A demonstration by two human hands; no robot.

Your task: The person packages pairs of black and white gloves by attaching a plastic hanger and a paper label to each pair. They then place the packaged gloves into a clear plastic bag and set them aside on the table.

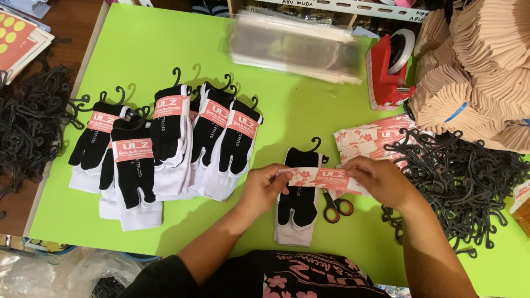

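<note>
Green tabletop [165, 49], seen from above, read from left edge to right edge. Off the left edge: tangle of black plastic hooks [27, 121]. Left half: cluster of finished sock pairs [165, 143], black and white, each banded in pink and hung on a hook. Toward the near edge, right of centre: 1 unfinished sock pair [300, 207], black over white, lying flat, hook pointing to the far edge. Across its upper part: pink paper band [326, 177], held taut. Left hand [265, 185]: fingers closed narrowly, pinching the band's left end. Right hand [381, 179]: fingers curled over the band's right end, gripping it. Under the band, just beside the socks: red-handled scissors [334, 207]. Right of that: stack of spare pink bands [367, 138], then a second heap of loose hooks [464, 176]. Far right corner: red tape dispenser [389, 69] and beige folded socks [475, 60]. Far edge, centre: clear plastic sleeves [292, 47].

Handling, as judged: band light, thin, easily creased or torn, best held at both ends; socks soft, limp, light.
</note>
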